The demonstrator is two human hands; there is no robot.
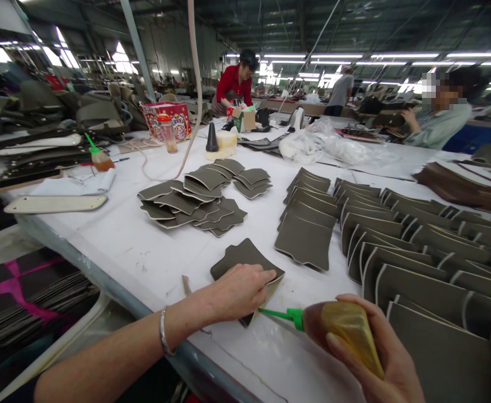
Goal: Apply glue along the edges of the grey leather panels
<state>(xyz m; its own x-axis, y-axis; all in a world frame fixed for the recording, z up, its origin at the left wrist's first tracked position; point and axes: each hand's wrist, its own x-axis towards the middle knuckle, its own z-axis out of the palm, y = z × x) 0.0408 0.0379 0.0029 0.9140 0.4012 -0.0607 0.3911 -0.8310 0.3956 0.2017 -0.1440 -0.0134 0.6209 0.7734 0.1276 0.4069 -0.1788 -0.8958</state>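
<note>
My left hand (243, 288) is at the front of the table on a dark olive leather piece (245, 254) with pale edges. Its index finger presses on the piece near the right corner, and the other fingers curl around the near edge, partly hidden. In my right hand (390, 350) is a squeeze glue bottle (346, 330) of amber liquid, lying tilted on its side. The bottle's green nozzle (276, 313) points left, its tip close to the near edge of the piece beneath my left hand. Whether the tip touches it I cannot tell.
A loose pile of similar pieces (190, 204) lies beyond my left hand. Overlapping rows of pieces (421, 268) fill the right side. Another glue bottle (101, 160) and a red patterned bag (167, 120) stand farther back. A hose (196, 84) hangs down. Co-workers (237, 84) are beyond the table.
</note>
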